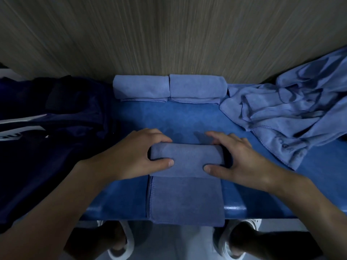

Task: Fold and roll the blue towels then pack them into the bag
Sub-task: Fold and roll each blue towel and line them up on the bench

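Observation:
A folded blue towel (185,196) lies lengthwise on the blue table (169,117), its near end hanging over the front edge. Its far end is wound into a roll (185,156). My left hand (139,152) grips the roll's left end, fingers curled over the top and thumb on the near side. My right hand (236,156) grips the right end the same way. Two finished towel rolls (140,87) (197,87) sit side by side against the back wall. A dark navy bag (52,117) lies at the left.
A heap of loose blue towels (293,113) fills the table's right side. A wood-grain wall (169,34) stands behind the table. My white shoes (122,241) show on the floor below the table's front edge.

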